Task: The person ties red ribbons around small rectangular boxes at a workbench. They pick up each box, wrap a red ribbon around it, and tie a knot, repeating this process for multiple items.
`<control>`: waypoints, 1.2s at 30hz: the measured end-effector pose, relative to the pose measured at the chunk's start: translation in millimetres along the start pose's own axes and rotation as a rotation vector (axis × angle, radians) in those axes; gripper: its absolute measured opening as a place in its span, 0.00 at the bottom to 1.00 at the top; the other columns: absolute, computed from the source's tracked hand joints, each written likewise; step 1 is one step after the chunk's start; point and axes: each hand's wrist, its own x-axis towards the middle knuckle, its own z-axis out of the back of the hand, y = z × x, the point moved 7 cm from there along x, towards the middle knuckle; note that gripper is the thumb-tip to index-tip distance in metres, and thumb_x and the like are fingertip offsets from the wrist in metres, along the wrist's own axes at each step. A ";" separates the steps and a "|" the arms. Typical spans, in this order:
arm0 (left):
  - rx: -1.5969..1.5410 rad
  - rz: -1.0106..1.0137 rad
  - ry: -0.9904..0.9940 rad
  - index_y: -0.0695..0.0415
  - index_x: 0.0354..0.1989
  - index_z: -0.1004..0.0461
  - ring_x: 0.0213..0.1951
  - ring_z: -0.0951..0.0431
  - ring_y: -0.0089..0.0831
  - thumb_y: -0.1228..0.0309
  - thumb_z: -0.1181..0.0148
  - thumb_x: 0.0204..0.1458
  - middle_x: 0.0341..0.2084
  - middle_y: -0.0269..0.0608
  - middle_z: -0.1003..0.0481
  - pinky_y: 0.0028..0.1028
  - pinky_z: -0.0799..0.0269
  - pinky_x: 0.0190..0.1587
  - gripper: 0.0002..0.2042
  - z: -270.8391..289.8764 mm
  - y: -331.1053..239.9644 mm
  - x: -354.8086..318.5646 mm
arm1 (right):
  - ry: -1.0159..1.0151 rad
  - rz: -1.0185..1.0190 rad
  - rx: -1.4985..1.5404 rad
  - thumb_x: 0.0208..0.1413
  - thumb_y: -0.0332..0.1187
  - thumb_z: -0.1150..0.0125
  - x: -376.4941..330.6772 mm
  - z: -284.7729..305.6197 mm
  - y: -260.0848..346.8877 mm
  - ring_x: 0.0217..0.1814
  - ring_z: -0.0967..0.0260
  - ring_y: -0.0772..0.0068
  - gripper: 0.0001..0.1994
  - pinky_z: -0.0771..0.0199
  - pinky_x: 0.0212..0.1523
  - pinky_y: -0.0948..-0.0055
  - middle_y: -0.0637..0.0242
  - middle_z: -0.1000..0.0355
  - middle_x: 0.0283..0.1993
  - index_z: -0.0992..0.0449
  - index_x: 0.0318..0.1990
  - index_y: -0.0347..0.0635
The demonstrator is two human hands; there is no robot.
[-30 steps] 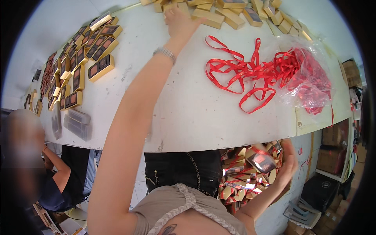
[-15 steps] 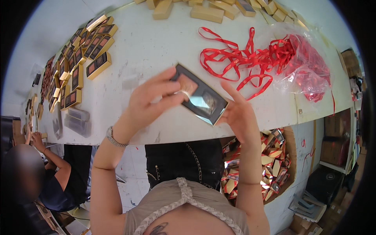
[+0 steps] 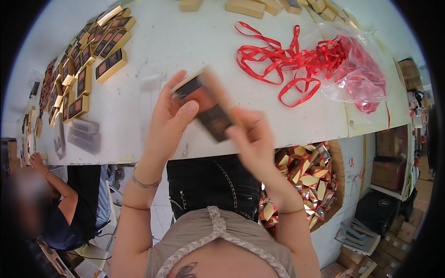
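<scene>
Both hands hold one small dark flat box with a tan edge [image 3: 208,106] above the near edge of the white table [image 3: 185,46]. My left hand [image 3: 169,120] grips its left end, thumb across the face. My right hand [image 3: 252,139] grips the lower right end. The box is tilted and blurred by motion.
Rows of gold-and-dark boxes [image 3: 83,69] lie at the table's left. Red ribbons [image 3: 287,60] spill from a clear plastic bag [image 3: 357,69] at the right. A carton of loose box parts [image 3: 306,180] stands below the table. Another person [image 3: 41,213] sits at the left.
My left hand came back from the far boxes and my right hand rose from the carton; both met on the dark box, which has since turned and tilted.
</scene>
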 end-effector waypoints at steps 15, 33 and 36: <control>-0.034 0.014 -0.189 0.61 0.56 0.45 0.40 0.28 0.25 0.73 0.50 0.53 0.42 0.41 0.32 0.24 0.28 0.41 0.22 6.9 21.7 13.9 | -0.082 -0.118 -0.161 0.52 0.35 0.38 134.2 45.5 57.2 0.33 0.32 0.83 0.10 0.33 0.37 0.78 0.66 0.24 0.32 0.22 0.32 0.36; -0.201 -0.052 -0.270 0.60 0.37 0.30 0.28 0.25 0.20 0.61 0.41 0.51 0.27 0.35 0.26 0.21 0.26 0.30 0.14 16.6 -26.8 46.8 | 0.433 0.487 -1.183 0.45 0.23 0.43 97.9 15.5 -2.7 0.46 0.32 0.64 0.14 0.34 0.49 0.69 0.62 0.25 0.38 0.21 0.41 0.43; -0.159 -0.022 -0.205 0.60 0.37 0.30 0.27 0.25 0.20 0.61 0.40 0.50 0.27 0.36 0.26 0.22 0.26 0.29 0.15 29.6 -32.1 46.4 | 0.077 0.177 -1.249 0.42 0.21 0.43 124.3 74.5 -7.0 0.46 0.33 0.61 0.16 0.38 0.51 0.63 0.62 0.26 0.37 0.22 0.41 0.44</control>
